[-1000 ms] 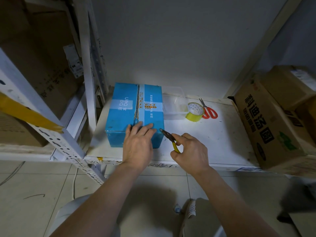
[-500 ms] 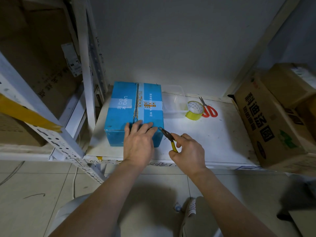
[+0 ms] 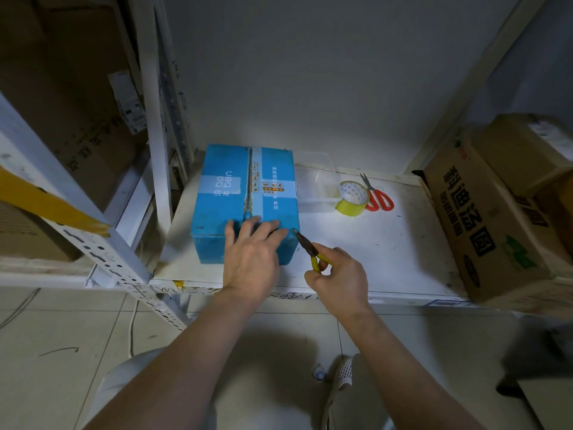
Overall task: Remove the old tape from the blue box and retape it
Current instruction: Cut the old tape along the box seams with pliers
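Pressing flat on near end of blue box (image 3: 223,200) w/ left hand (image 3: 252,259), fingers straight & spread across top by the taped seam (image 3: 249,193). Box on white shelf (image 3: 387,243), left side, against upright. Pinching yellow-handled pliers (image 3: 310,252) in right hand (image 3: 339,279), tip at box's near right corner. Tape roll (image 3: 353,198), red scissors (image 3: 376,197) & clear tub (image 3: 316,181) behind, right of box.

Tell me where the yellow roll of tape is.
In the head view, the yellow roll of tape sits on the white shelf, right of the blue cardboard box, between the clear plastic container and the red-handled scissors.
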